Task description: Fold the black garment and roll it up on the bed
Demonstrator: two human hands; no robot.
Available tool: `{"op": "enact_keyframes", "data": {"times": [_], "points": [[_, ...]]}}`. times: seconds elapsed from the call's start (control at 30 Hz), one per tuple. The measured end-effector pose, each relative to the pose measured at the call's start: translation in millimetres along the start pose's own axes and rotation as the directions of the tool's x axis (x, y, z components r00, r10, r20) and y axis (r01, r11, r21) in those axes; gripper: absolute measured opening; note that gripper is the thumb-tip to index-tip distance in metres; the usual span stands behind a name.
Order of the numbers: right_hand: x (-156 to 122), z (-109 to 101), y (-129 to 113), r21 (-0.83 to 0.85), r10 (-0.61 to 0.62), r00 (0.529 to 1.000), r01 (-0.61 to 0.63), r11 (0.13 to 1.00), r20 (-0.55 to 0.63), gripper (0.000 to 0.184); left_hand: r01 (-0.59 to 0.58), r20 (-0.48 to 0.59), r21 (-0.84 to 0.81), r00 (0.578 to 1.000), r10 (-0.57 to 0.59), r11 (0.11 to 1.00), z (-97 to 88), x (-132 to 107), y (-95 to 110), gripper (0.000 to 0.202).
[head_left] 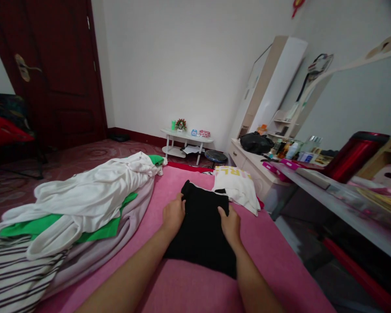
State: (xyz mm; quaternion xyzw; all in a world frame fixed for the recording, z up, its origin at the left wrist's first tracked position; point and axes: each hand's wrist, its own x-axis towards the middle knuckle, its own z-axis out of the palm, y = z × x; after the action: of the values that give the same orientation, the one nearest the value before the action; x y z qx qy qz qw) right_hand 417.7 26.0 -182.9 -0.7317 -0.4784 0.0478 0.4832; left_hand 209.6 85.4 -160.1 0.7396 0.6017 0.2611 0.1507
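A black garment (203, 230), whose exact kind I cannot make out, lies spread in a rough square on the pink bed cover (195, 287). My left hand (173, 214) is closed on its left side edge near the far corner, thumb toward the cloth. On the opposite edge, my right hand (230, 221) pinches the fabric, with its fingers partly hidden. Just beyond the black cloth, a white shirt with yellow and pink lettering (236, 187) rests folded at the bed's far right corner.
Heaped white clothing (97, 195), a green cloth (101, 232) and a striped garment (22, 269) fill the bed's left side. A small white table (185, 134) stands beyond the bed. To the right are a dresser (247, 161) and a desk with a red thermos (353, 156).
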Motion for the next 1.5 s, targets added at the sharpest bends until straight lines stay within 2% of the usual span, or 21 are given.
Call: {"op": "enact_keyframes", "data": {"times": [0.1,0.2,0.33,0.4,0.43,0.5,0.57,0.6,0.67,0.73,0.8,0.9,1.0,1.1,1.2,1.3,1.37,1.43,1.5], "points": [[0.5,3.6,2.8,0.094,0.003,0.999,0.001,0.996,-0.045,0.041,-0.024,-0.043,-0.068,0.999,0.021,0.997,3.6,1.7,-6.8,0.030],[5.1,4.1,0.0,0.175,-0.018,0.996,0.033,0.984,-0.086,0.045,-0.068,-0.113,-0.141,0.992,0.053,0.988,-4.3,4.9,-6.3,0.030],[17.4,-3.4,-5.1,0.055,-0.007,1.000,0.007,0.998,-0.003,0.046,-0.196,-0.193,-0.034,0.963,0.186,0.980,-31.2,0.2,13.7,0.042],[23.0,-12.1,-16.1,-0.015,-0.036,0.999,0.036,0.999,0.000,0.054,-0.294,-0.122,0.018,0.948,0.294,0.956,-43.9,-10.5,32.4,0.045],[23.9,-16.8,-25.2,-0.025,-0.064,0.998,0.063,0.998,-0.005,0.058,-0.348,-0.040,0.025,0.936,0.349,0.937,-47.7,-17.9,42.4,0.042],[19.1,-23.9,-49.2,0.019,-0.110,0.993,0.110,0.994,0.032,0.065,-0.447,0.161,0.021,0.884,0.438,0.894,-48.2,-34.8,59.9,0.036],[3.9,-23.9,-75.3,0.090,-0.119,0.981,0.106,0.990,0.154,0.069,-0.501,0.317,0.019,0.824,0.470,0.865,-39.3,-50.5,69.5,0.042],[-6.7,-20.5,-86.5,0.099,-0.111,0.965,0.089,0.991,0.237,0.071,-0.509,0.353,0.019,0.809,0.471,0.860,-32.5,-56.6,70.6,0.048],[-29.0,-8.5,-100.7,0.050,-0.090,0.916,0.076,0.996,0.392,0.077,-0.511,0.378,0.008,0.798,0.470,0.860,-17.5,-64.2,66.4,0.059],[-45.0,6.4,-102.7,-0.026,-0.080,0.875,0.105,0.994,0.477,0.080,-0.521,0.374,0.002,0.792,0.483,0.853,-5.0,-65.4,57.8,0.062],[-48.9,18.6,-95.1,-0.073,-0.069,0.874,0.119,0.990,0.481,0.078,-0.537,0.352,0.012,0.792,0.499,0.843,2.7,-61.5,49.7,0.061],[-35.8,26.7,-77.1,-0.057,-0.055,0.902,0.088,0.995,0.429,0.070,-0.560,0.310,-0.002,0.787,0.533,0.828,6.7,-48.8,42.8,0.061],[-16.1,27.7,-61.7,-0.054,-0.096,0.904,0.130,0.990,0.417,0.064,-0.556,0.354,-0.050,0.767,0.535,0.830,7.0,-30.9,39.3,0.060],[-0.6,29.5,-50.2,-0.121,-0.143,0.891,0.214,0.969,0.430,0.061,-0.514,0.390,-0.090,0.770,0.505,0.853,7.7,-12.8,34.8,0.055],[11.7,34.5,-40.0,-0.193,-0.158,0.893,0.259,0.946,0.422,0.056,-0.497,0.373,-0.119,0.780,0.503,0.860,10.1,0.3,29.0,0.050],[22.3,40.1,-29.1,-0.275,-0.141,0.917,0.254,0.928,0.372,0.050,-0.444,0.305,-0.104,0.837,0.454,0.890,14.2,8.4,22.8,0.048],[27.6,41.8,-21.9,-0.315,-0.117,0.960,0.196,0.929,0.253,0.050,-0.372,0.231,-0.080,0.896,0.380,0.925,17.6,12.3,18.5,0.047],[30.7,41.2,-16.0,-0.316,-0.058,0.996,0.075,0.946,0.065,0.059,-0.257,0.152,-0.068,0.952,0.265,0.964,20.5,15.3,14.6,0.049],[31.9,39.0,-12.2,-0.277,0.032,0.996,-0.053,0.959,-0.078,0.072,-0.125,0.094,-0.083,0.987,0.133,0.989,22.1,17.3,11.5,0.056]]}}
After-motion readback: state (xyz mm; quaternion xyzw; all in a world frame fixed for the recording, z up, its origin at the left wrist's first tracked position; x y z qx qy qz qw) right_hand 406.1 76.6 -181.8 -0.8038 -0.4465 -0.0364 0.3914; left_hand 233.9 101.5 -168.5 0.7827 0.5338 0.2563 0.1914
